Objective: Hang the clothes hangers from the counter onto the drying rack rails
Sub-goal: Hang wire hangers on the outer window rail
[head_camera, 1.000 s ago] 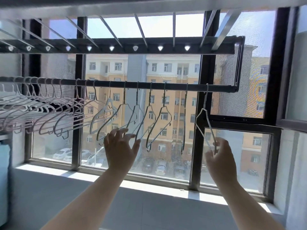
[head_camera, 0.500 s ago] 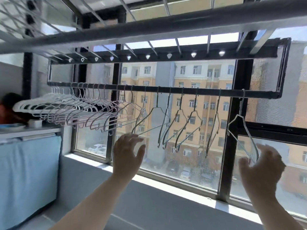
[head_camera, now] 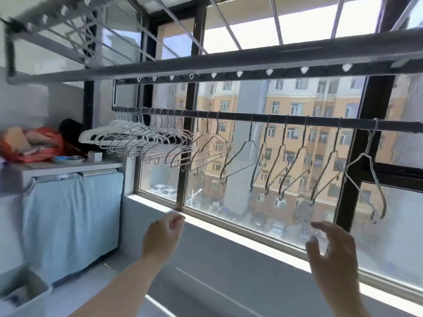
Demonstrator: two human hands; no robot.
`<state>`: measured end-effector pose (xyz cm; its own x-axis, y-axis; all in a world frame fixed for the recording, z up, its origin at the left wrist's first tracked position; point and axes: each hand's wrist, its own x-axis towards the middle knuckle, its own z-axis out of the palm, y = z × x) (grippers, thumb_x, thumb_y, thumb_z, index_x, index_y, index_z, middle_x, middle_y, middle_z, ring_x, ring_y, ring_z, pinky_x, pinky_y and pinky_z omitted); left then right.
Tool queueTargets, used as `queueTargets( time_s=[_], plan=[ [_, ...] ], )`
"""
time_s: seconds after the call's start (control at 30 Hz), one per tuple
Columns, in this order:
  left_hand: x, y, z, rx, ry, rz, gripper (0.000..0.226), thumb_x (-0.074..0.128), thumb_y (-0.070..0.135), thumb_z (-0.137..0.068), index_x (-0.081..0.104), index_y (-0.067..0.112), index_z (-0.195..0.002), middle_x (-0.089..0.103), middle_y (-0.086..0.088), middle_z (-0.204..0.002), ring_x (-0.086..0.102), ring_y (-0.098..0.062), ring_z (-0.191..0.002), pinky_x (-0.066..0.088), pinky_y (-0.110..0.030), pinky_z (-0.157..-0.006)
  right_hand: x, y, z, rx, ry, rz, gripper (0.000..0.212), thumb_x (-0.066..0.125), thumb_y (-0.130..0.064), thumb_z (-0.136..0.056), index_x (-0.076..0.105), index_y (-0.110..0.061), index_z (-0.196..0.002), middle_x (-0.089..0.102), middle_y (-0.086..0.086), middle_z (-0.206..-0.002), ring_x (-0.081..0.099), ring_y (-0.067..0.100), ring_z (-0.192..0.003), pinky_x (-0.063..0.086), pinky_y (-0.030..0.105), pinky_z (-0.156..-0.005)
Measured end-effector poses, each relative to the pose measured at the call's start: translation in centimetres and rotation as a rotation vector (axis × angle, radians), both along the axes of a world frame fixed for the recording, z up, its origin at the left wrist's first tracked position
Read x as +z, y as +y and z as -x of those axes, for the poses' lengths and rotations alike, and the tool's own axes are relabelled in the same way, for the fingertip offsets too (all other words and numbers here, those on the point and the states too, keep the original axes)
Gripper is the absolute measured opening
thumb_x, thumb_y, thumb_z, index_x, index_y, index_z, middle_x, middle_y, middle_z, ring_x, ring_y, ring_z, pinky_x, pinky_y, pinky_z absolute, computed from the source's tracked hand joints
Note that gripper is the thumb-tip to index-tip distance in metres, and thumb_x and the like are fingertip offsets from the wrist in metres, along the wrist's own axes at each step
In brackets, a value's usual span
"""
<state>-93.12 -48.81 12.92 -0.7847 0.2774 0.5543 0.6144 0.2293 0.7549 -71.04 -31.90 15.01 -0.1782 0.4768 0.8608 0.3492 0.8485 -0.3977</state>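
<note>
**Both hands off the last hanger**

My right hand (head_camera: 332,255) sits low in the lower right of the frame, fingers spread and holding nothing. A second ago it gripped the bottom corner of the rightmost hanger (head_camera: 369,145). My left hand (head_camera: 163,236), lower centre, has dropped away from the hangers too, its fingers loosely curled around nothing I can see.

That hanger now hangs free by its hook on the dark rail (head_camera: 274,118), at the right end of a spaced row. A tight bunch of hangers (head_camera: 137,143) crowds the rail's left end. I judge this one hung. My view has swung left toward the counter (head_camera: 68,167) at the middle left, likely for the next. Among the orange cloth (head_camera: 34,145) and small box (head_camera: 95,156) there, I cannot make out any hanger.

No brand, label or writing is readable anywhere.
</note>
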Motion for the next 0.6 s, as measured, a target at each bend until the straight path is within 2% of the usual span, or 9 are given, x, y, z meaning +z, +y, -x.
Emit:
queueTargets(
  time_s=[0.07, 0.13, 0.17, 0.23, 0.3, 0.4, 0.47, 0.6],
  plan=[
    [0.6, -1.1, 1.4, 0.008, 0.027, 0.018, 0.018, 0.053, 0.017, -0.090, 0.067, 0.012, -0.080, 0.070, -0.010, -0.082, 0.064, -0.030, -0.083, 0.038, -0.025, -0.064, 0.9, -1.6, 1.1, 0.009, -0.028, -0.029, 0.042, 0.037, -0.024, -0.073, 0.067, 0.003, -0.082, 0.067, 0.020, -0.081, 0.061, 0.041, -0.079, 0.040, 0.040, -0.074],
    [1.3, -2.4, 3.0, -0.022, 0.043, 0.033, 0.018, 0.053, 0.017, -0.090, 0.067, 0.007, -0.087, 0.069, -0.007, -0.080, 0.063, -0.026, -0.079, 0.036, -0.024, -0.061, 2.2, -3.2, 2.7, 0.042, -0.047, 0.008, 0.039, 0.041, -0.025, -0.075, 0.067, 0.003, -0.086, 0.067, 0.019, -0.088, 0.060, 0.038, -0.086, 0.035, 0.033, -0.078],
    [1.6, -3.1, 3.9, -0.057, 0.051, 0.027, 0.016, 0.053, 0.016, -0.090, 0.066, 0.009, -0.086, 0.067, -0.002, -0.075, 0.062, -0.020, -0.074, 0.038, -0.023, -0.059, 2.6, -3.9, 3.8, 0.047, -0.053, 0.035, 0.033, 0.046, -0.020, -0.078, 0.067, 0.003, -0.089, 0.067, 0.018, -0.093, 0.058, 0.037, -0.092, 0.033, 0.030, -0.080],
    [1.8, -4.7, 6.1, -0.126, 0.076, 0.027, 0.013, 0.053, 0.017, -0.091, 0.061, 0.018, -0.080, 0.060, 0.012, -0.065, 0.055, -0.003, -0.064, 0.036, -0.009, -0.054, 3.2, -5.4, 6.8, 0.057, -0.046, 0.071, 0.018, 0.054, -0.005, -0.085, 0.066, 0.003, -0.096, 0.066, 0.016, -0.101, 0.055, 0.034, -0.101, 0.030, 0.025, -0.082],
    [2.1, -6.2, 8.9, -0.178, 0.095, 0.057, 0.019, 0.053, 0.017, -0.090, 0.055, 0.024, -0.073, 0.055, 0.018, -0.061, 0.051, 0.006, -0.062, 0.037, -0.005, -0.052, 3.9, -7.2, 10.8, 0.069, -0.022, 0.112, 0.016, 0.056, 0.002, -0.085, 0.066, 0.001, -0.098, 0.066, 0.013, -0.104, 0.055, 0.031, -0.102, 0.032, 0.023, -0.083],
    [2.7, -8.2, 13.0, -0.236, 0.093, 0.063, 0.028, 0.055, 0.015, -0.088, 0.052, 0.032, -0.066, 0.057, 0.018, -0.060, 0.056, -0.001, -0.063, 0.036, -0.005, -0.056, 4.1, -9.2, 16.8, 0.055, -0.025, 0.138, 0.017, 0.055, 0.000, -0.086, 0.066, -0.001, -0.098, 0.066, 0.009, -0.105, 0.054, 0.027, -0.104, 0.027, 0.016, -0.080],
    [3.1, -8.9, 15.1, -0.269, 0.087, 0.061, 0.030, 0.056, 0.015, -0.088, 0.051, 0.033, -0.065, 0.059, 0.016, -0.060, 0.057, 0.000, -0.064, 0.038, -0.010, -0.057, 4.0, -9.9, 19.5, 0.030, -0.053, 0.146, 0.019, 0.054, -0.003, -0.087, 0.065, -0.002, -0.102, 0.065, 0.008, -0.108, 0.052, 0.025, -0.106, 0.025, 0.014, -0.077],
    [4.0, -8.5, 17.2, -0.355, 0.122, 0.102, 0.030, 0.057, 0.012, -0.087, 0.053, 0.032, -0.064, 0.060, 0.013, -0.060, 0.057, 0.000, -0.059, 0.038, -0.007, -0.052, 4.5, -9.9, 21.0, -0.039, -0.115, 0.160, 0.022, 0.051, -0.006, -0.090, 0.062, -0.005, -0.109, 0.063, 0.007, -0.115, 0.051, 0.021, -0.111, 0.033, 0.021, -0.091]
  ],
)
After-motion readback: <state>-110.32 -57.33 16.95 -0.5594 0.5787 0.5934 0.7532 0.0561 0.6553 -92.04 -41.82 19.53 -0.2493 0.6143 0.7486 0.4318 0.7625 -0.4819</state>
